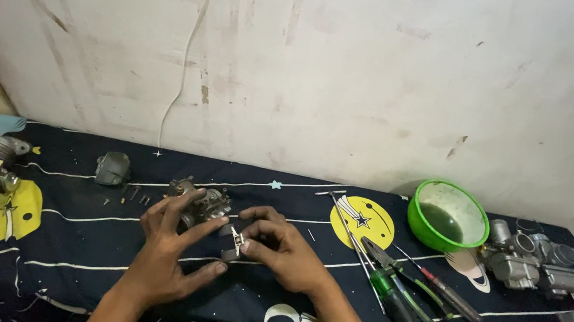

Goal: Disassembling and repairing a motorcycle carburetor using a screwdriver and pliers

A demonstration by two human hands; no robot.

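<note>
Both hands work beside the grey metal carburettor body (200,203): left hand (166,253) splayed, steadying it, right hand (284,250) fingers (251,244) pinching a small silver metal part (236,239) for close handling.

Both bare forearms reaching up from the lower edge, converging just in front of the carburetor (201,201) at mid-table. Left hand (166,253) palm down with all 5 fingers spread, fingertips arched toward the near left side of that carburetor, thumb stretched right. Right hand (284,250) just right of the carburetor, wrist bent inward, fingers curled, thumb and 1 fingertip pinched tight on a small metal part (235,242).
</note>
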